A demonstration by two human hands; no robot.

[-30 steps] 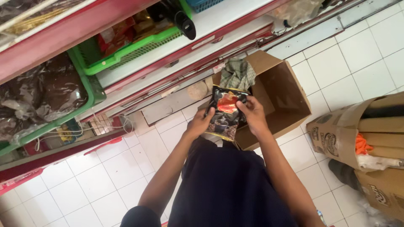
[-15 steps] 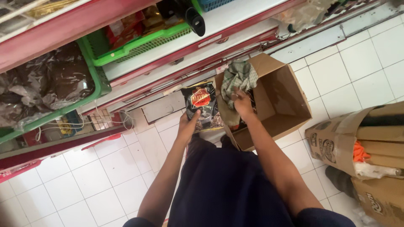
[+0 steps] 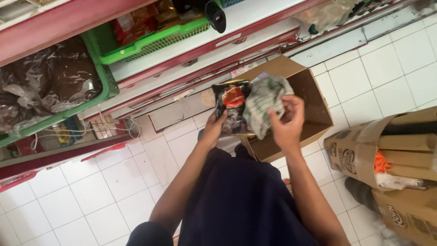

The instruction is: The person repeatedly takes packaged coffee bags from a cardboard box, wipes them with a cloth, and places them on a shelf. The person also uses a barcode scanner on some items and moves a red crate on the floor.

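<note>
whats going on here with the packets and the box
A person stands on a white tiled floor beside red shop shelving. Their left hand holds a dark snack packet with a red patch, and their right hand grips a pale green crinkled packet, both above an open brown cardboard box.

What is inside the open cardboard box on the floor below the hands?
The cardboard box shows only bare brown walls at right. The dark snack packet and crumpled greenish wrapper cover the rest.
</note>
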